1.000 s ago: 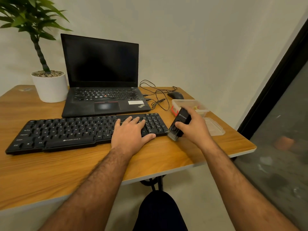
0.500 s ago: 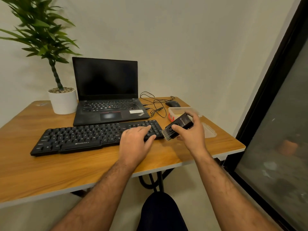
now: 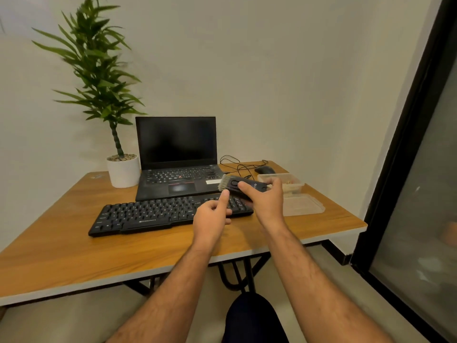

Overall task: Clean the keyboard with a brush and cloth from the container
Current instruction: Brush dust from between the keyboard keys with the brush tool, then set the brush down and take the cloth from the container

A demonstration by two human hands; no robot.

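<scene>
Right hand (image 3: 268,203) has lifted the brush (image 3: 241,185) clear of the keyboard (image 3: 158,215), fingers gripping it; left hand (image 3: 212,215), loosely curled and empty, now touches its bristles, so sweeping is likely next

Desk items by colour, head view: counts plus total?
Black: 4 - laptop, keyboard, mouse, brush held in right hand
White: 1 - plant pot
Clear plastic: 2 - container, lid
Total: 7
Left hand touches the bristles, holds nothing.
</scene>
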